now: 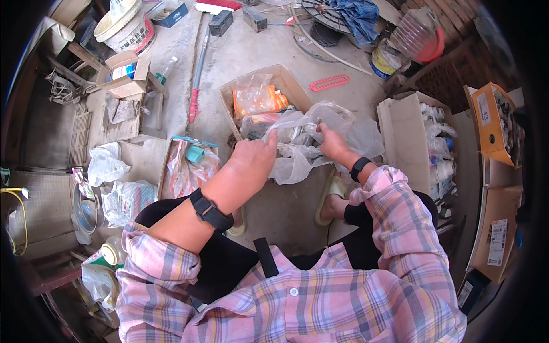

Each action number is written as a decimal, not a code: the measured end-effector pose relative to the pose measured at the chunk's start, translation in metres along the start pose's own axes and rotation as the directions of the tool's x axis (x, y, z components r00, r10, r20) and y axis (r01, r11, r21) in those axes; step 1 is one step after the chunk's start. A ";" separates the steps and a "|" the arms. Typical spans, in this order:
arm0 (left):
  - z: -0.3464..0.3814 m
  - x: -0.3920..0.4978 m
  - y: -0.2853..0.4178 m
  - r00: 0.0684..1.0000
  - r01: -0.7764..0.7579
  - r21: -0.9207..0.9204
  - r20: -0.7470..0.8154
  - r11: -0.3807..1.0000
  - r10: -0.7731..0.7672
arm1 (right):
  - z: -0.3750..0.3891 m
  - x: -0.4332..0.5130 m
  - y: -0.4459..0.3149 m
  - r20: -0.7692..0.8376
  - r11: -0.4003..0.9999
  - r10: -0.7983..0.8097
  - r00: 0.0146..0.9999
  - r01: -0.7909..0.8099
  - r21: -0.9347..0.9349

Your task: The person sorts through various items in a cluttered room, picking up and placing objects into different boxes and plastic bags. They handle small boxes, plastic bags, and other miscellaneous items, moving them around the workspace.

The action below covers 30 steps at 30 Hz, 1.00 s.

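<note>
A clear plastic bag is spread between my hands at the near side of an open cardboard box. My left hand grips the bag's left edge, with its index finger pointing away from me. On the other side, my right hand pinches the rim, and loose film billows out beyond it. Greyish contents show dimly through the film; I cannot tell what they are. Inside the box lie an orange plastic packet and other wrapped items, partly covered by the bag.
Left of my knees stands a small box of plastic wrappings with a teal cup-like piece. A carton of bottles is at right. A red plastic frame and a broom lie on the floor. A low wooden stool stands left.
</note>
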<state>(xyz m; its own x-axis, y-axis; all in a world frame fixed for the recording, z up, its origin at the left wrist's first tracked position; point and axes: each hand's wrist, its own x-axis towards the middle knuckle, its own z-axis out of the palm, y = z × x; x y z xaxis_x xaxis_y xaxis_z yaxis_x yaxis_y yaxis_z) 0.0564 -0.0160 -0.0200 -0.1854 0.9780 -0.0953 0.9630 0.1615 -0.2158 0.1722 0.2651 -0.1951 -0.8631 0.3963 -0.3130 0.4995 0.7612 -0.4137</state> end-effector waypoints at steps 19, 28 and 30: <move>-0.001 0.006 0.000 0.999 0.013 -0.006 0.045 1.000 -0.013 | 0.017 0.063 -0.031 0.157 0.819 -0.386 0.909 0.416 -0.396; -0.002 0.004 0.000 0.997 0.021 0.033 0.074 0.999 -0.023 | 0.023 0.057 -0.006 0.159 0.604 -0.558 0.815 0.530 -0.595; -0.003 0.003 0.000 0.996 0.029 0.021 0.083 0.999 -0.031 | 0.020 0.053 -0.003 0.260 0.543 -0.554 0.791 0.580 -0.607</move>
<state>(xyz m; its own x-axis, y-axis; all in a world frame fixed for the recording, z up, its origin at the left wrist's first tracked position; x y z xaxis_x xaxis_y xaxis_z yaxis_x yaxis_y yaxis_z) 0.0562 -0.0122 -0.0175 -0.2305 0.9583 -0.1686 0.9529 0.1873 -0.2384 0.1266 0.2737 -0.2272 -0.9400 -0.2418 -0.2407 -0.2745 0.9550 0.1124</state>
